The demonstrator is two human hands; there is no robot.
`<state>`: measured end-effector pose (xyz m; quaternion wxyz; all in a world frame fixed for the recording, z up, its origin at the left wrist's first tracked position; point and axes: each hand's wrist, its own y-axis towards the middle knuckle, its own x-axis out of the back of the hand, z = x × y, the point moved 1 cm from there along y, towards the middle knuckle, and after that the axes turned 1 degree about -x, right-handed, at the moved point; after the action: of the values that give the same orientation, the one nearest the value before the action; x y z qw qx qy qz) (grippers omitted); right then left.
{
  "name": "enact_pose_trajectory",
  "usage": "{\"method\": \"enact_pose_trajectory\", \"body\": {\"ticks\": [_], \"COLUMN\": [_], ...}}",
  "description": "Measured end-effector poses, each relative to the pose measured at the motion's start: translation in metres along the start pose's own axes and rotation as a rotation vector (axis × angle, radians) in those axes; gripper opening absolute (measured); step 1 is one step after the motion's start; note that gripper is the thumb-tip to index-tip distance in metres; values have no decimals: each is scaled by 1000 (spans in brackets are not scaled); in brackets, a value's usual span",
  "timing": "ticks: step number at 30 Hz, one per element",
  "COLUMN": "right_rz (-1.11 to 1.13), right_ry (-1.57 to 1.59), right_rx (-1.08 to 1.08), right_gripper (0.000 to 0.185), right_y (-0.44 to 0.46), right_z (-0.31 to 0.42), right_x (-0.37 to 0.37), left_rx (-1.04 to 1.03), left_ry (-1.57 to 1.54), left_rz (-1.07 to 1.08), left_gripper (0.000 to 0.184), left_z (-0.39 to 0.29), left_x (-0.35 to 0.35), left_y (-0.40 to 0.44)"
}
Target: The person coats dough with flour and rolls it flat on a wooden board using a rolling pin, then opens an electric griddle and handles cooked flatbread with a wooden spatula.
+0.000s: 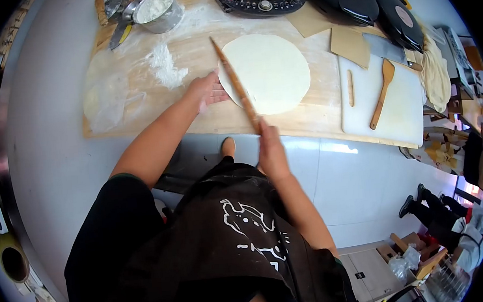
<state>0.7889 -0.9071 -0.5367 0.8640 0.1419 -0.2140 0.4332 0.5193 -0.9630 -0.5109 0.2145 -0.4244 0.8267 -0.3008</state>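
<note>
A large, thin round sheet of dough (280,68) lies flat on the floured wooden board (205,122). Slanting across its left part is a slim wooden rolling pin (238,84). My right hand (273,151) is wrapped round the pin's near end, just past the board's front edge. At the dough's left edge, my left hand (211,91) has its fingers stretched out, their tips by the rim. Whether those fingertips slip under the dough, I cannot tell. Loose flour (167,69) is heaped on the board beyond my left hand.
A metal pot of flour (168,21) stands at the back left near a scraper (121,36). An electric griddle (264,4) sits at the back. On the right, a white cutting board (363,107) bears a wooden spatula (382,91). Another person's legs (437,218) show at lower right.
</note>
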Motion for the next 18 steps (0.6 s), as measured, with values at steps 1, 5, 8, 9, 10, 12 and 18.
{"method": "enact_pose_trajectory", "body": {"ticks": [1,5,8,9,10,12,18], "right_rz": [14,-118,-38,-31,-24,87,289], "right_ry": [-132,-562,-489,-350,-211,312,847], "right_rx": [-55,-40,-14,22,62,-389,-596], "right_gripper": [56,48,46,44,42,38,39], "right_y": [3,-1,2,3,3,1,19], "right_z": [3,-21,-24,-30,-42,-41,13], "right_x": [25,102,115,113,109,97,119], "left_rx": [-9,-22,-350,-468,-589,-826,-973], "left_ry": [82,275,100,-77,-255,-179,-192], "left_rz": [20,91,256,329,401,332,7], "left_gripper": [44,31,30,31,32,36,45], "left_z": [0,-30,-100,-124,-145,-173,-153], "left_x": [0,-32,-78,-88,-95,-92,-7], "left_y": [1,11,4,-7,-19,-42,-117]}}
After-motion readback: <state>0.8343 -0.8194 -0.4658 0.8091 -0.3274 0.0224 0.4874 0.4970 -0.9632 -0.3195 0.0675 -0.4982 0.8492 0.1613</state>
